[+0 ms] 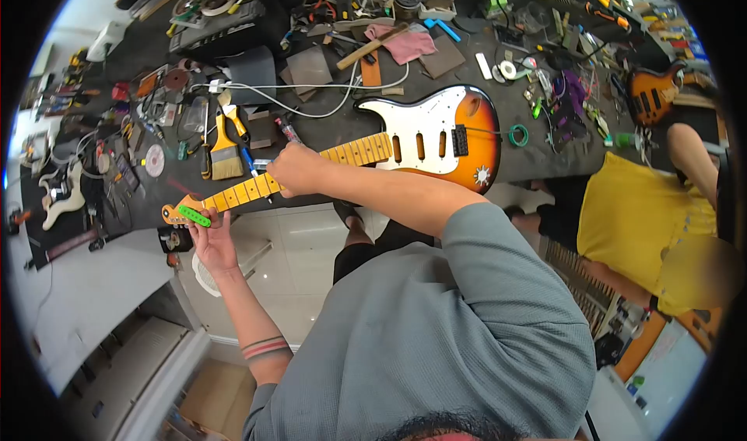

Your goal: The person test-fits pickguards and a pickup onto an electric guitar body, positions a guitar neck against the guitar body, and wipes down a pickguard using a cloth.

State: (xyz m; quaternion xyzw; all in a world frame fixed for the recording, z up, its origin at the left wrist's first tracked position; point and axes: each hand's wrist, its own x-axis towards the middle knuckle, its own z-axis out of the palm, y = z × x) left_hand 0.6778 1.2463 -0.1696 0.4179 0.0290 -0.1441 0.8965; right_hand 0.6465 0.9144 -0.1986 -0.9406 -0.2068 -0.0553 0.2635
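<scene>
A sunburst electric guitar with a white pickguard lies on the dark workbench, its maple neck pointing left. Near the headstock, my left hand has its palm turned up and its fingers at a bright green slotted piece. Farther up the neck, my right hand is closed over the fretboard, beside a blue marker. What the right fingers hold, if anything, is hidden. No strings can be made out over the pickguard.
A wide brush lies just beyond the neck. White cable crosses the bench. Tools and a pink cloth crowd the back. At the right, a co-worker in yellow is near another guitar.
</scene>
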